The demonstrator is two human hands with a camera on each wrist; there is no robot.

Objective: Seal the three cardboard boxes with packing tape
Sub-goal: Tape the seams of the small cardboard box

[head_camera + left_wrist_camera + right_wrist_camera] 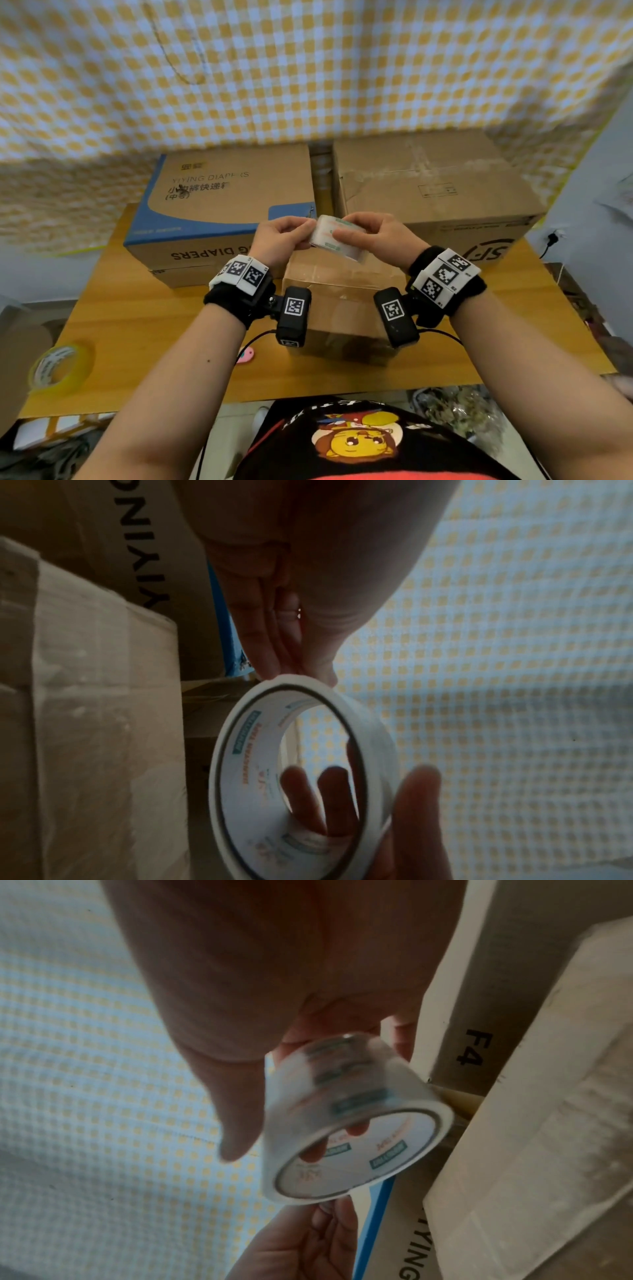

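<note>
Both hands hold a roll of clear packing tape (337, 236) in the air above a small cardboard box (342, 308) with shiny tape on its top. My left hand (301, 233) pinches the roll's left edge with its fingertips (274, 653). My right hand (346, 229) grips the roll (342, 1096) with fingers (318, 791) through the core and the thumb on the outside. Behind stand a blue-and-brown diaper box (222, 205) and a large plain box (435, 185) with old tape marks.
All three boxes sit on a wooden table (137, 342). A second, yellowish tape roll (60, 368) lies at the table's front left corner. A small pink object (246, 354) lies under my left wrist. A yellow checked cloth (308, 68) hangs behind.
</note>
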